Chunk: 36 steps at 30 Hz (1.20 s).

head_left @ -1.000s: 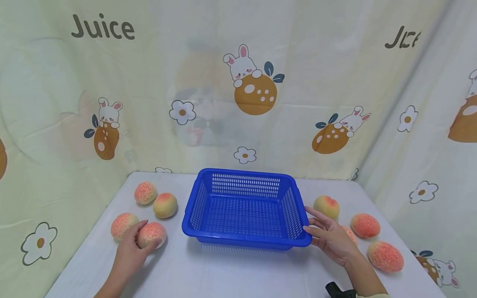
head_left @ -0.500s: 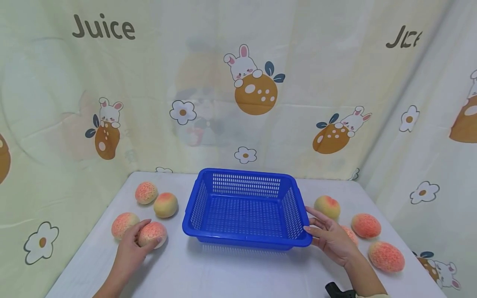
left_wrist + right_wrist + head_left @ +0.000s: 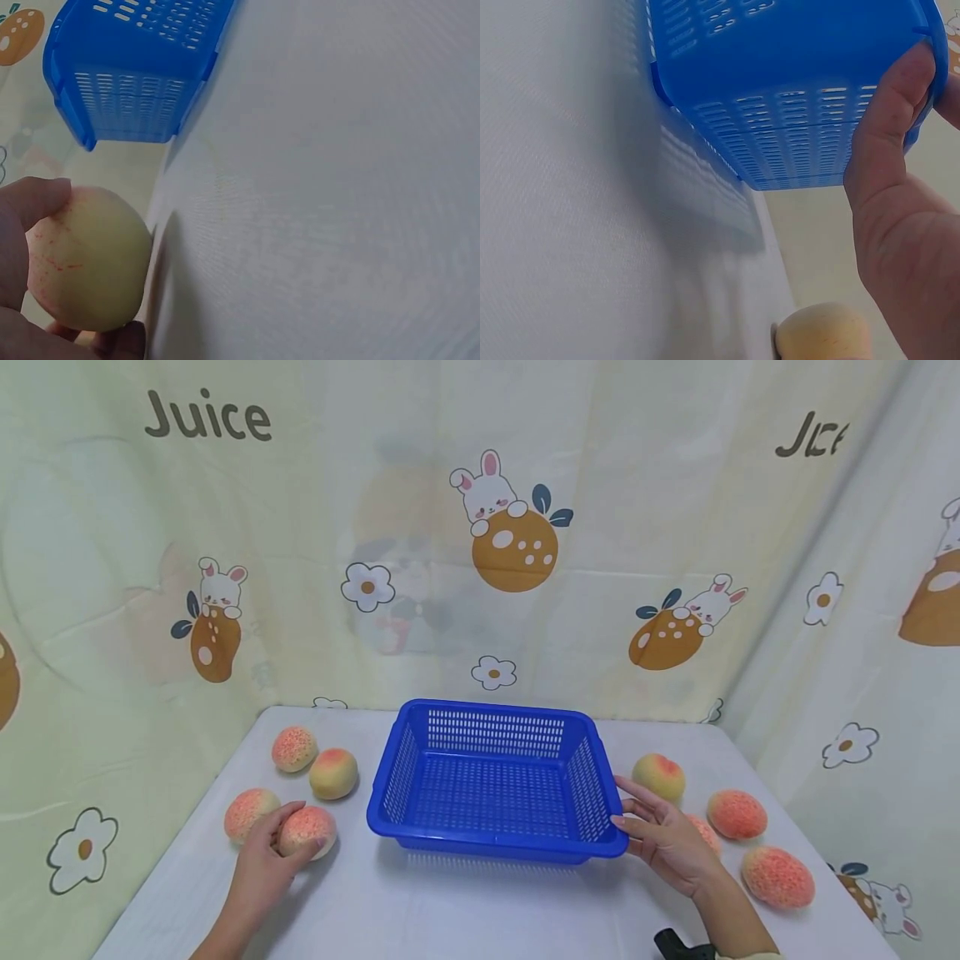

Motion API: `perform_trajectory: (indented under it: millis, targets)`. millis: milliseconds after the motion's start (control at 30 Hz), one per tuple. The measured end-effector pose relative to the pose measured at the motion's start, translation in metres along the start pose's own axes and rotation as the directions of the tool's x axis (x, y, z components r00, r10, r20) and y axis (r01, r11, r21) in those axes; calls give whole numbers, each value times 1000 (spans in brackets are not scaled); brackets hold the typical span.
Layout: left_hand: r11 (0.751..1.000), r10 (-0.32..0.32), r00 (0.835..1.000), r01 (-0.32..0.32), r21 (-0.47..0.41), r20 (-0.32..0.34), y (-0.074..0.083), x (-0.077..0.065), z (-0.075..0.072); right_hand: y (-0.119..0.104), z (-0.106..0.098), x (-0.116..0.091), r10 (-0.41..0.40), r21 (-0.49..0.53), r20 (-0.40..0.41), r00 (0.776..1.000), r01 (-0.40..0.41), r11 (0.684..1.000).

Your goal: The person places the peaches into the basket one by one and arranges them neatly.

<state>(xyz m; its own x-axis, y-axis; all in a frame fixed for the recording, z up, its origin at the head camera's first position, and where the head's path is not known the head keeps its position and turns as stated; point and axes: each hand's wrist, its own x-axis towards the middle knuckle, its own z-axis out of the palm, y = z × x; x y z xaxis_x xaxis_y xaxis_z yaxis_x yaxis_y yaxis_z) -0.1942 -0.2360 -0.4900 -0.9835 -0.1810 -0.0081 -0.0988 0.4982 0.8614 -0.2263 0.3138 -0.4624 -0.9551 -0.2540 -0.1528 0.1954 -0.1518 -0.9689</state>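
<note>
My left hand [image 3: 264, 868] grips a pink-speckled peach [image 3: 309, 831], thumb on its near right side and fingers behind it. In the left wrist view the same peach [image 3: 90, 259] shows a pale yellow side, close over the white cloth. A blue plastic basket [image 3: 495, 842] with slotted walls stands mid-table with nothing inside. At its right end, my right hand [image 3: 671, 847] holds the rim. The right wrist view shows the thumb [image 3: 892, 112] against the outside of the basket, just under the rim, with another finger partly hidden beyond it.
Left of the basket lie more peaches: one against the left hand [image 3: 250, 814], a speckled one [image 3: 293, 749] and a yellow one [image 3: 333, 773]. At right are a yellow peach [image 3: 659, 777], red ones [image 3: 737, 814] and one half hidden by the hand. A printed curtain [image 3: 315, 635] hangs behind.
</note>
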Motion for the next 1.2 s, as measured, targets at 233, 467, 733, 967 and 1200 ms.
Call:
perform_trajectory:
  millis: [233, 467, 733, 967, 1200]
  targets:
    - [1000, 0, 1000, 1, 17, -30, 4, -1, -2, 1, 0, 0, 1, 3, -2, 1000, -1, 1000]
    - [999, -40, 999, 40, -25, 6, 7, 0, -3, 3, -1, -1, -16, 27, 31, 999, 15, 1000]
    - [997, -42, 999, 41, -71, -13, 14, -2, -5, 2, 0, -1, -18, 33, 35, 999, 17, 999]
    - [993, -80, 996, 78, -86, -25, 24, -4, -6, 1, 0, -1, -27, 42, 40, 999, 25, 999]
    - [988, -78, 997, 74, -137, -22, 33, -7, -8, 3, 0, 0, -22, 45, 35, 999, 21, 999]
